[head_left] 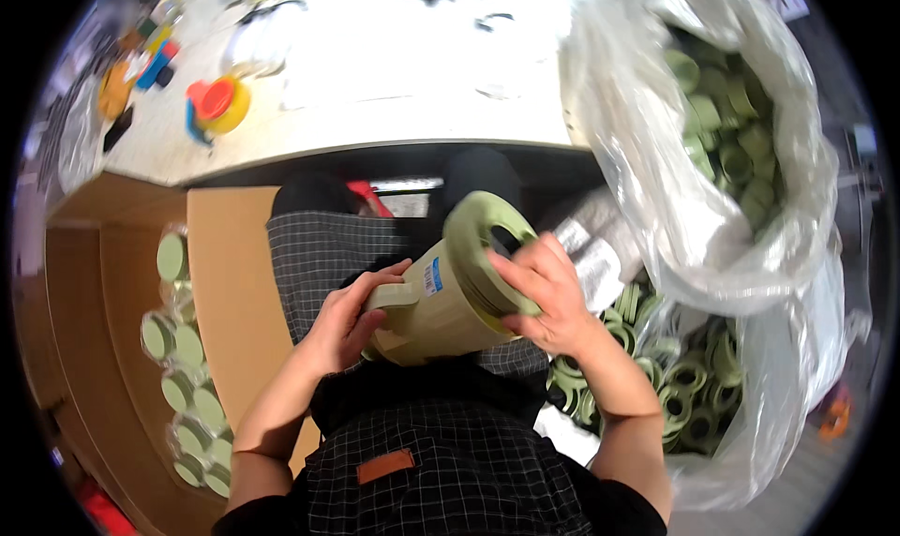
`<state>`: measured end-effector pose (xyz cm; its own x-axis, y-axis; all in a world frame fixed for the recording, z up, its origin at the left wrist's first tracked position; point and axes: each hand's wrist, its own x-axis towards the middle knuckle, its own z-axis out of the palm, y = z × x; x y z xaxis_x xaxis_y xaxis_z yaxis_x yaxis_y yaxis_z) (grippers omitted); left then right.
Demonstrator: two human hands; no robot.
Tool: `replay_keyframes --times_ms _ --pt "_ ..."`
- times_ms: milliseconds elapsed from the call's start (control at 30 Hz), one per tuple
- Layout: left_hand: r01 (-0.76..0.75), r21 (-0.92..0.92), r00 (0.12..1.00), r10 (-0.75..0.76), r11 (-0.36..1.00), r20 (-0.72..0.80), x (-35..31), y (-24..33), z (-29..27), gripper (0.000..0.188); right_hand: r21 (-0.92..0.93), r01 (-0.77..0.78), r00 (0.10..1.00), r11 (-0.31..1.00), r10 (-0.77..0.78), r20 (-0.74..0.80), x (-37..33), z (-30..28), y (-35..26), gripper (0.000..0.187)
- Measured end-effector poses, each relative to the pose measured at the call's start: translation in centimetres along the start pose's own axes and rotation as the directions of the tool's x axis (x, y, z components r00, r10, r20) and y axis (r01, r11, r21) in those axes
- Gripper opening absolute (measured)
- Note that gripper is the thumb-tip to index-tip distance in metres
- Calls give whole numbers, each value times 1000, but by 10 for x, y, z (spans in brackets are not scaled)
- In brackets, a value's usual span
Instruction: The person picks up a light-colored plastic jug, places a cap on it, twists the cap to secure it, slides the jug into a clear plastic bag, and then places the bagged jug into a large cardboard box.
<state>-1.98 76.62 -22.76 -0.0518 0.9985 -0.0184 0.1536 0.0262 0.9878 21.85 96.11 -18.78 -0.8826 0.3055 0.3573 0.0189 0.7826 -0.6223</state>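
A large cream jug lies tilted across my lap, its top leaning up and to the right. Around its mouth sits a pale green ring-shaped lid with a dark opening, and a small blue and white label is stuck just below. My left hand is closed around the pale green handle at the jug's left side. With bent fingers, my right hand grips the lid's right edge; its fingertips reach over the rim near the opening. Whether the lid is fully seated I cannot tell.
At left stands an open cardboard box with several wrapped, green-topped containers. Plastic bags on the right hold green cup-like parts and green rings. A white worktable ahead carries a yellow and red tape dispenser.
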Motion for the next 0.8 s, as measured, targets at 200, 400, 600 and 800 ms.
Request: replay_keyframes --times_ms 200,400,600,800 --pt "-13 -130 1000 11 991 -14 -12 -15 -8 36 24 47 999 999 -47 -10 -12 15 -18 60" --pt "104 351 995 -95 931 -43 -22 33 57 52 102 -506 862 856 504 48 11 14 -18 52" --pt "122 219 980 -83 968 -180 -16 7 22 69 -156 -271 962 950 274 -3 12 15 -37 50" --pt "-23 342 976 96 939 -198 -6 -5 13 62 -104 -207 976 973 198 -86 10 17 -47 42"
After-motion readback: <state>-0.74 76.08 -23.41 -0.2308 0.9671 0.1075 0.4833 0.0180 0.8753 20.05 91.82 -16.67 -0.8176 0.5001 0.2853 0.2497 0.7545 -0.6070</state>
